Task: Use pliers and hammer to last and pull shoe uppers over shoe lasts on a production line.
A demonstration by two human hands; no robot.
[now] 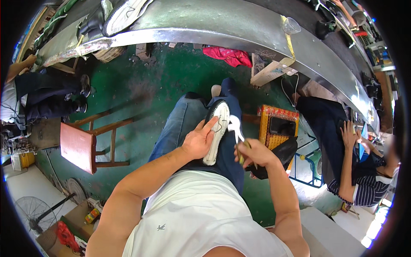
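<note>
A shoe rests sole side up on my lap, its pale underside facing me and a dark edge around it. My left hand lies over the shoe's left side, fingers closed around it and a fingertip on the pale underside. In my right hand is a pair of pliers with a shiny metal head and yellowish handles. The fingers wrap round the handles. The pliers' head is just right of the shoe, and whether it touches the shoe I cannot tell.
A metal-edged workbench curves across the far side, bearing another upturned shoe and a clear plastic cup. A wooden stool stands left. Right of me, a phone lies on a woven seat; a co-worker sits beyond.
</note>
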